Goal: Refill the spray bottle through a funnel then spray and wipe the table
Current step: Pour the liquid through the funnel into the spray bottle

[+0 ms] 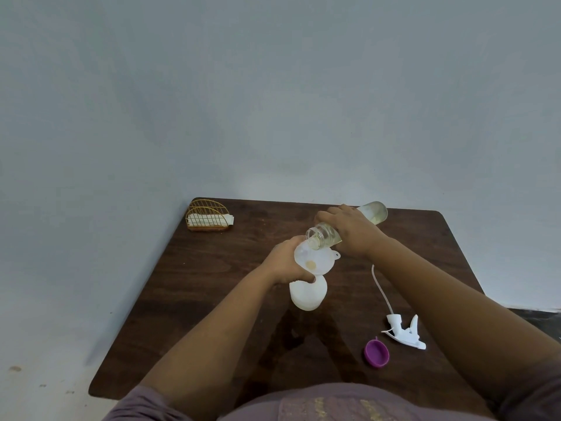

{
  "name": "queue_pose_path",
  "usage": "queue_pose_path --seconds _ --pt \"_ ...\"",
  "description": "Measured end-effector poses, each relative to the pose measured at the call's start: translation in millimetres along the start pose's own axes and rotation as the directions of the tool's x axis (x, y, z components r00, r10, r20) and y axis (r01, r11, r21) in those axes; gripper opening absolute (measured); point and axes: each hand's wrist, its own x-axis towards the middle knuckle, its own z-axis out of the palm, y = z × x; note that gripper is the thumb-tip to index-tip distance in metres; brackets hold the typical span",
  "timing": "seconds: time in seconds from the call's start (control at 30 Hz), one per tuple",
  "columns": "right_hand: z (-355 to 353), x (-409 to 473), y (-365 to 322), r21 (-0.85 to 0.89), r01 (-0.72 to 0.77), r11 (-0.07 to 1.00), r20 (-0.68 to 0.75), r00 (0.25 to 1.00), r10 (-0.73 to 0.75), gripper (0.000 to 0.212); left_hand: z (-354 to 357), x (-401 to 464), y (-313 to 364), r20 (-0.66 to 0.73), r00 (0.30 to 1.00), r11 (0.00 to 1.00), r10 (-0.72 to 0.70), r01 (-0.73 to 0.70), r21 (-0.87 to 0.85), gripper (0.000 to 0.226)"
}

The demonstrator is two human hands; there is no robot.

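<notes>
The right hand (352, 230) covered the middle of the tilted bottle (372, 212); the left hand (285, 262) hid the neck of the white spray bottle (308, 294) beneath the funnel (315, 258). The frame's lower edge cut off both sleeves and the table's (212, 284) near edge.

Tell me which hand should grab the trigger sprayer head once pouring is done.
Right, probably. The sprayer head lies on the right, below the right hand tilting the clear bottle; the left hand holds the funnel.

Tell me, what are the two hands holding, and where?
The right hand grips the clear bottle around its middle, tilted over the funnel. The left hand holds the funnel's rim, above the white spray bottle.
</notes>
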Motion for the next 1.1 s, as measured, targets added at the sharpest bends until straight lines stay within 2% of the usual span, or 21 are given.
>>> queue_pose_path --seconds 1.1 --pt "-9.5 -2.5 -4.9 0.001 -0.009 1.0 0.008 1.0 0.009 0.045 -0.9 -0.3 0.9 0.009 1.0 1.0 -0.003 0.003 0.012 0.083"
